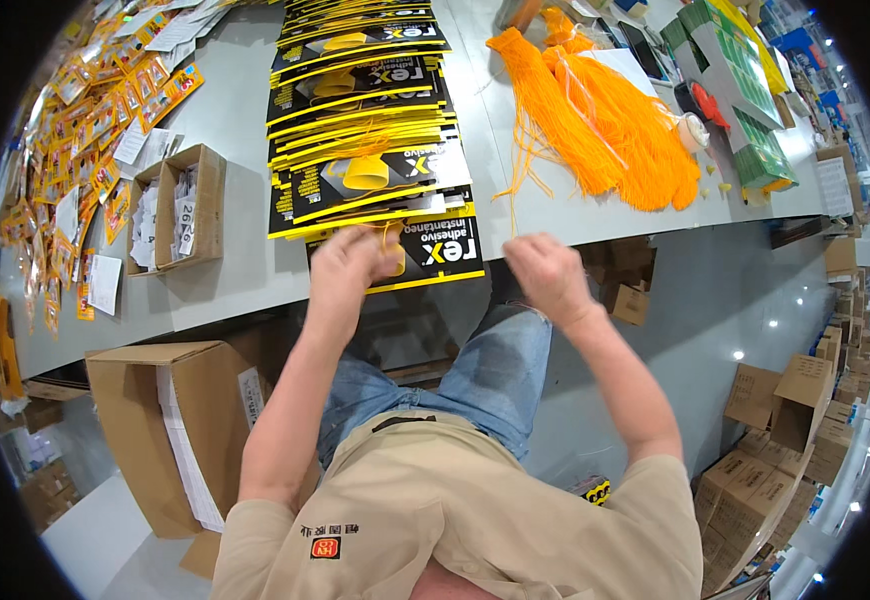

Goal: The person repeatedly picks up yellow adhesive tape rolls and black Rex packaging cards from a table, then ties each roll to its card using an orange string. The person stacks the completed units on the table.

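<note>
A black-and-yellow Rex adhesive card (442,251) lies at the table's front edge, its lower part jutting past the edge. My left hand (349,262) is over the card's left part, fingers curled and blurred beside a thin orange string; whether it grips string or card is unclear. Behind it, a long row of overlapping Rex cards (360,105) runs away from me, with orange string lying on some. To the right, my right hand (544,277) pinches a thin orange strand at the table edge. Farther back lie bundles of orange string (600,142).
Left of the cards stands a two-part cardboard box (214,202) of paper slips, beside a heap of small orange packets (97,127). Green boxes (742,97) and a white roll (694,133) are at right. A large open carton (202,420) of papers stands below, left.
</note>
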Tool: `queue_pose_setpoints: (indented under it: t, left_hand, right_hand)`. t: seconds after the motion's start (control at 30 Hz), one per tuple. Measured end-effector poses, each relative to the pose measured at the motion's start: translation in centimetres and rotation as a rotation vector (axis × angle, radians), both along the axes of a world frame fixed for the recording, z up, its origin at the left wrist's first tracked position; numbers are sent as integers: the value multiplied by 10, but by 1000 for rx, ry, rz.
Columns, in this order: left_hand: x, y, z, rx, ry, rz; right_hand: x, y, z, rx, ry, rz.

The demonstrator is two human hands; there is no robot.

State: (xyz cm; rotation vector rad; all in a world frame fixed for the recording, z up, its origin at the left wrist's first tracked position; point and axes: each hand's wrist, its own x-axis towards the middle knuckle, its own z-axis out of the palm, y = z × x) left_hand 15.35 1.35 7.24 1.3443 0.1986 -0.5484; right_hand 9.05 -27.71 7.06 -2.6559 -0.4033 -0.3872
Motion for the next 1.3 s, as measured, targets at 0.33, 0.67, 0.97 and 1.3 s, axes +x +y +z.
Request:
queue_pose_setpoints:
  t: [0.33, 0.67, 0.97, 1.3]
  left_hand:
    - [26, 26, 66, 1030, -1224, -513]
    - [-106, 25, 38, 689, -1182, -317]
    - [-148, 58, -38, -115, 189, 34]
    - [-143, 38, -74, 140, -134, 6]
  right_hand:
    - [45, -28, -14, -272, 267, 147]
    - [24, 71, 23, 582, 399, -12]
    - [-23, 157, 5, 441, 404, 225]
    - [-34, 176, 2, 202, 365, 319]
